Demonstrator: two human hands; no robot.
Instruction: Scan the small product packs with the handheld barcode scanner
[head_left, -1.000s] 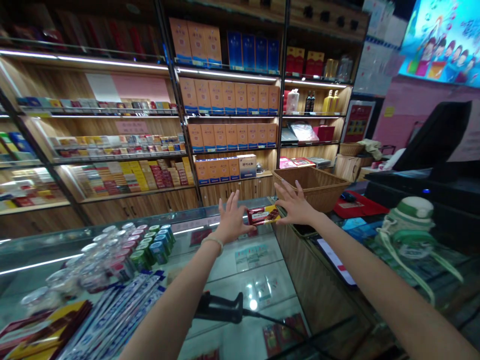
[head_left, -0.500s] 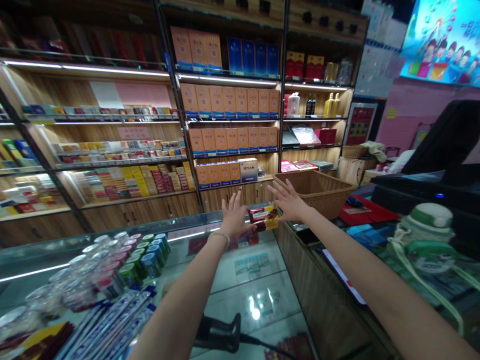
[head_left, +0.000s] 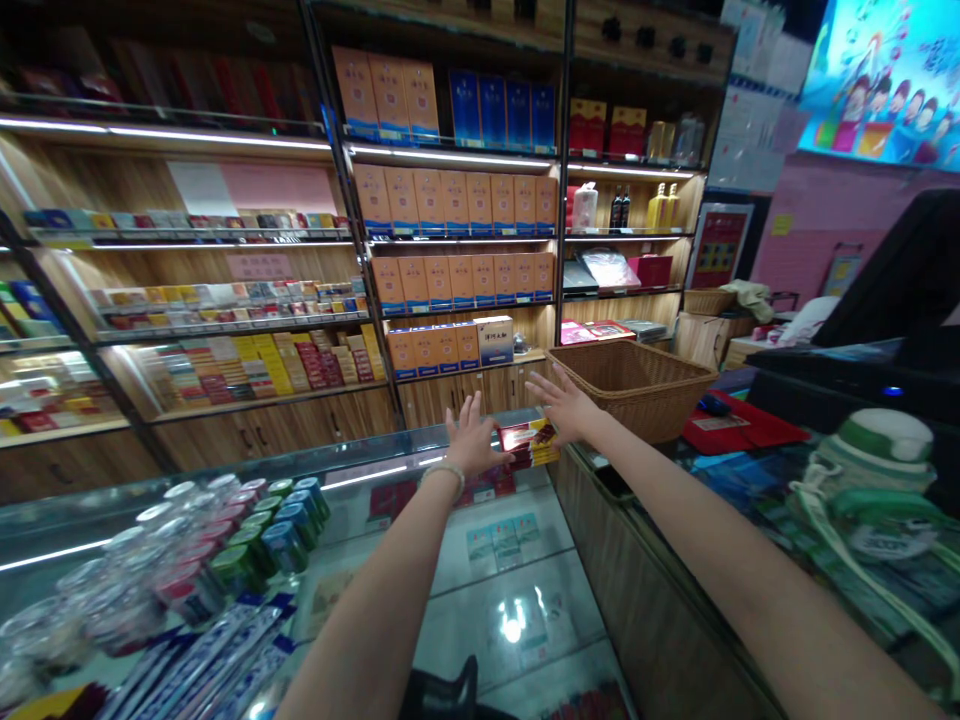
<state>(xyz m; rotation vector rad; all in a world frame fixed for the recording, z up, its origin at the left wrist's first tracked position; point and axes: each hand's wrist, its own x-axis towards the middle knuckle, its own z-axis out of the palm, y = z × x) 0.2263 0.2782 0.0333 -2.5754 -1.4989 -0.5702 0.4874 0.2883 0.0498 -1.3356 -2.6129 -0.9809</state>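
A small stack of red-and-yellow snack packets (head_left: 528, 440) lies at the far end of the glass counter, between my two hands. My left hand (head_left: 472, 440) is at the stack's left end, its thumb touching the packets and its other fingers stretched up and apart. At the right end is my right hand (head_left: 566, 405), fingers spread, with its thumb side close against the packets; its exact contact is hard to make out. Neither hand is wrapped round the stack. A black handheld scanner (head_left: 442, 690) shows partly at the bottom edge, below my left forearm.
Several lidded jars and cans (head_left: 247, 550) stand on the left of the glass counter (head_left: 450, 600), beside long blue-and-white packets (head_left: 210, 660). On the right are a wicker basket (head_left: 637, 385), a red mat (head_left: 742, 425) and a green-and-white bottle (head_left: 862, 480). Stocked shelves line the back.
The view has shifted slightly, so the counter goods sit farther left and the scanner lower. Both hands stay around the packets with little movement.
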